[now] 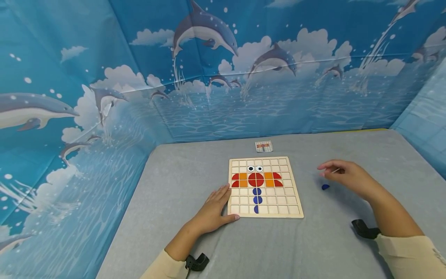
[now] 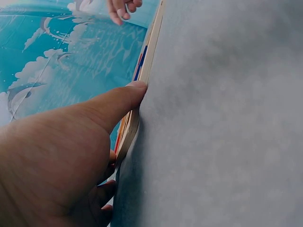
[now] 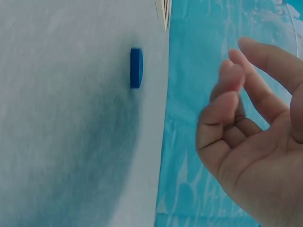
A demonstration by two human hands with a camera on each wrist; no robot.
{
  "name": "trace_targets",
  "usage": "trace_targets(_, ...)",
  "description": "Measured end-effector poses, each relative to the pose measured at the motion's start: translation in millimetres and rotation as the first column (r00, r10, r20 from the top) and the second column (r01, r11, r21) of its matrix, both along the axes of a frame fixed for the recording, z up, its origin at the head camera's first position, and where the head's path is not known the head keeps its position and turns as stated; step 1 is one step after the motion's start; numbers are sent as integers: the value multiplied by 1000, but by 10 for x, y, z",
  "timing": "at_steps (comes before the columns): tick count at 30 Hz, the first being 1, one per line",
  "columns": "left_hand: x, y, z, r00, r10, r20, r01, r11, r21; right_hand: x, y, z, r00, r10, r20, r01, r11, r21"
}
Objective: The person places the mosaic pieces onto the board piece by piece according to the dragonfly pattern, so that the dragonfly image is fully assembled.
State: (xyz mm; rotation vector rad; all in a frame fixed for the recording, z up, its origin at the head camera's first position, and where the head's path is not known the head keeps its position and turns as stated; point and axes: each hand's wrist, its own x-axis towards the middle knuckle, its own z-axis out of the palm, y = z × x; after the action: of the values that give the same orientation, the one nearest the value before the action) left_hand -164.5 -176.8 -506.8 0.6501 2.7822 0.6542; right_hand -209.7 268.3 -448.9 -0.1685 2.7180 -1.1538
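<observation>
A square wooden grid board [image 1: 278,209] lies on the grey-covered table. It bears two eye pieces [image 1: 255,169], a red circle [image 1: 256,179] of quarter pieces, orange squares [image 1: 269,179] with red quarter pieces on both sides, and a column of blue half-round pieces [image 1: 257,200]. My left hand [image 1: 217,209] rests against the board's lower left corner, fingers along the left side and thumb at the front edge. My right hand [image 1: 348,176] hovers to the right of the board, fingers loosely bent and holding nothing. Just below it lies a loose blue half-round piece [image 3: 136,68].
A small picture card [image 1: 263,146] with a similar grid pattern lies behind the board. A blue dolphin-print curtain [image 1: 223,108] stands along the table's back and sides. Black wrist cameras [image 1: 197,262] sit on both wrists.
</observation>
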Motion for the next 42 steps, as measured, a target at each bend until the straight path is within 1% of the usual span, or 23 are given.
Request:
trace_targets(4,-2,0,-2,1000,2,2,-2,1000,0,-21,57,-46,999,20,27,-20,1000,4)
trace_targets(12,8,1,4,1000,4,6,-4,1000,2,-57,122,-179,995,50,85,-48,999,-25)
trace_targets(20,6,3,4,1000,-1,-1,1,1000,-1,-82,171,-251,991,49,124,-53,998,28)
trace_targets(28,1,-3,-2,1000,-1,-9,1,1000,2,-98,170,-281,992,77,104,-87,992,93)
trace_targets(37,2,-6,-13,1000,-5,-13,5,1000,0,-64,138,-286,989,104,108,-115,988,100)
trace_targets(42,-5,-9,-15,1000,-2,-15,2,1000,0,-64,121,-295,990,98,106,-110,988,111)
